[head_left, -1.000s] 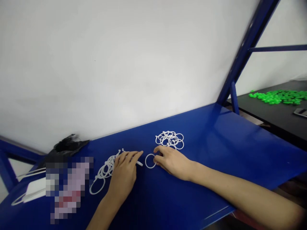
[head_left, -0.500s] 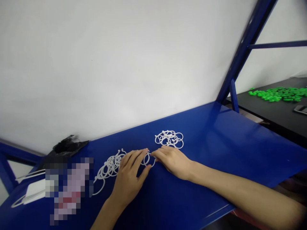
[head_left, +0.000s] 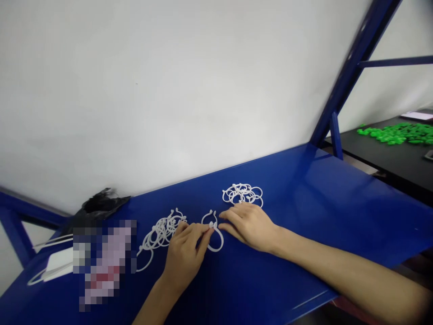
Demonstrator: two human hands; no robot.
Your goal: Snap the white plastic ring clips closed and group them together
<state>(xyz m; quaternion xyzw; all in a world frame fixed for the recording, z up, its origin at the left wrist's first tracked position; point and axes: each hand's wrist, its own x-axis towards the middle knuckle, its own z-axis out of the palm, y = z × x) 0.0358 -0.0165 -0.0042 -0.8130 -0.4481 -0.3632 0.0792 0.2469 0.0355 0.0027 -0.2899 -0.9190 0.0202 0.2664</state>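
Note:
On the blue table, my left hand and my right hand meet over a white plastic ring. The left thumb and forefinger pinch the ring near its clasp. My right hand's fingertips touch the ring from the right, with the fingers curled together. A heap of open white rings lies just left of my left hand. A second pile of closed white rings sits just beyond my right hand.
A black crumpled bag lies at the back left by the white wall. A white flat object and a blurred patch sit at the left. Blue frame posts rise at right; green parts lie on a black table.
The ring was between my fingertips as a closed circle; now it lies nearer me with its ends showing at the top. My left hand has shifted from flat to a pinch on it.

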